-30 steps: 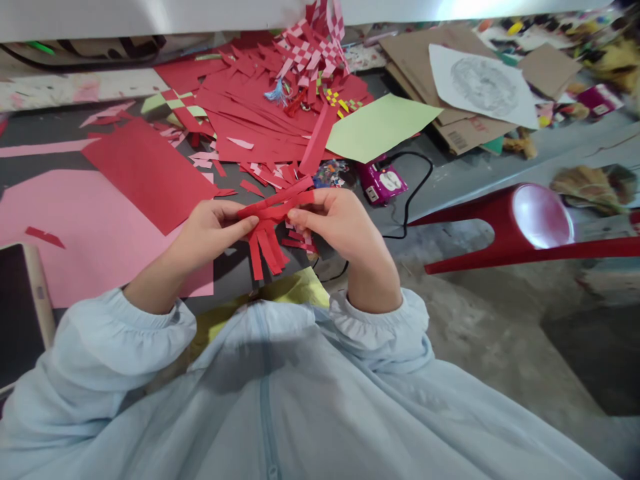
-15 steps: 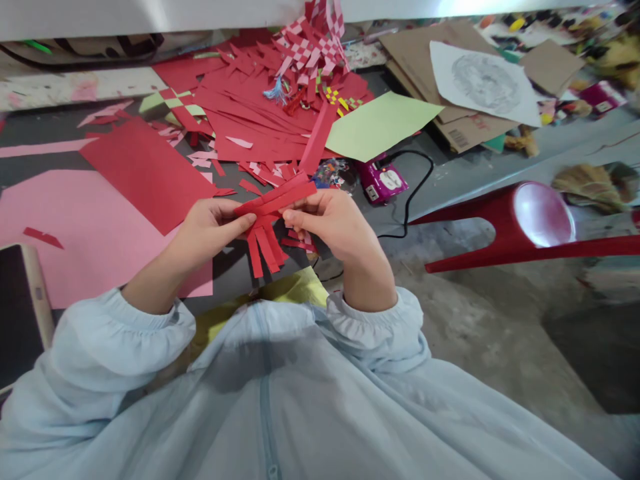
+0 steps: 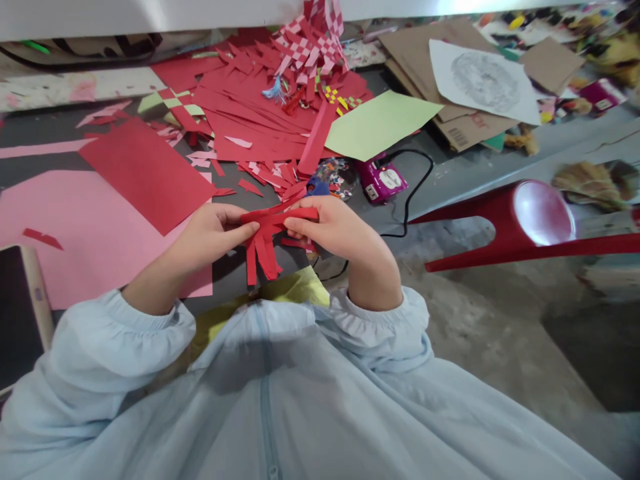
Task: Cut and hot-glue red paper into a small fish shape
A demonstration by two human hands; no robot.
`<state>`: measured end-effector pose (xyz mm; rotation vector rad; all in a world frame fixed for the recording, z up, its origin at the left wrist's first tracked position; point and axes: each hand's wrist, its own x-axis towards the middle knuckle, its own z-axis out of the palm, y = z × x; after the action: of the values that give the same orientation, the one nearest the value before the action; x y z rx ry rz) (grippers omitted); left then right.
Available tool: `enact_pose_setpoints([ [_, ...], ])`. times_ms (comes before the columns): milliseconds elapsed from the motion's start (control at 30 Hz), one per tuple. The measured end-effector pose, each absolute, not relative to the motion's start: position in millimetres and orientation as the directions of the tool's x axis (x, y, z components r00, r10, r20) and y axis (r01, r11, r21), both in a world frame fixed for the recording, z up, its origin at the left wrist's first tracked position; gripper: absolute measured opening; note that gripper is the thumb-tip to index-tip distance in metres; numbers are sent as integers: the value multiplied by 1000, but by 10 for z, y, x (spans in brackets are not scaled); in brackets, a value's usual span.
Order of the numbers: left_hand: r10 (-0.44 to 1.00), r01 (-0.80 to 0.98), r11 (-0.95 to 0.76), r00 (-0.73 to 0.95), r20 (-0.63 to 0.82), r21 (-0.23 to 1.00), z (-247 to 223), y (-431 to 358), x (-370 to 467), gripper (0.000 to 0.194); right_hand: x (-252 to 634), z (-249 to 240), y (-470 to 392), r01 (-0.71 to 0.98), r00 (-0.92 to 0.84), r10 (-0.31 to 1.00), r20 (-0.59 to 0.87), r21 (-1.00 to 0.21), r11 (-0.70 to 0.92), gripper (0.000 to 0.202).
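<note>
Between my two hands is a bundle of red paper strips (image 3: 265,253), some hanging downward and others running crosswise. My left hand (image 3: 213,233) pinches its left side, thumb on top. The fingers of my right hand (image 3: 330,223) are closed on the right ends of the crosswise strips. Just beyond my right hand lies something blue (image 3: 319,187), partly hidden. A red paper sheet (image 3: 147,173) rests partly on a larger pink sheet (image 3: 90,233) to the left of my hands.
Behind my hands lie heaped red sheets (image 3: 255,113), woven pink-and-red pieces (image 3: 305,50) and a pale green sheet (image 3: 383,127). A purple power adapter (image 3: 384,180) with a black cable sits right of them. A red plastic stool (image 3: 500,220) stands at the right, a phone-like device (image 3: 20,313) at lower left.
My right hand has shifted slightly down and right. The crosswise strips have become more level and folded, the hanging strips have shifted, and the blue thing behind has come into view.
</note>
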<state>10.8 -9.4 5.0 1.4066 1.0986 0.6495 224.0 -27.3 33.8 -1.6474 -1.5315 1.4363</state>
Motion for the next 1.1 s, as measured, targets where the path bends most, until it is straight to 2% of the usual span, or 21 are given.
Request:
enact_pose_setpoints([
  [200, 903, 245, 134, 370, -220, 960, 21, -62, 76, 27, 2381, 292, -282, 448, -229, 926, -302, -877, -175, 13],
  [367, 949, 46, 216, 224, -221, 975, 43, -77, 114, 20, 2475, 325, -290, 421, -166, 968, -190, -901, -105, 12],
  [500, 974, -38, 193, 125, -187, 980, 92, -90, 154, 15, 2512, 366, -312, 380, -106, 984, -142, -921, -92, 9],
  [633, 989, -10, 143, 47, -142, 990, 132, -89, 161, 13, 2492, 361, -359, 372, -127, 975, -183, -920, -124, 6],
  [767, 995, -31, 88, 42, -87, 996, 104, -56, 150, 15, 2400, 324, -404, 322, -210, 944, -254, -930, -178, 15],
  [900, 1000, -80, -8, -16, 6, 997, 23, 11, 125, 16, 2262, 261, -419, 287, -275, 930, -245, -944, -164, 20],
  [1100, 986, -97, -131, -113, 119, 987, -42, 36, 101, 20, 2042, 144, -390, 69, -254, 924, -285, -958, -277, 28],
])
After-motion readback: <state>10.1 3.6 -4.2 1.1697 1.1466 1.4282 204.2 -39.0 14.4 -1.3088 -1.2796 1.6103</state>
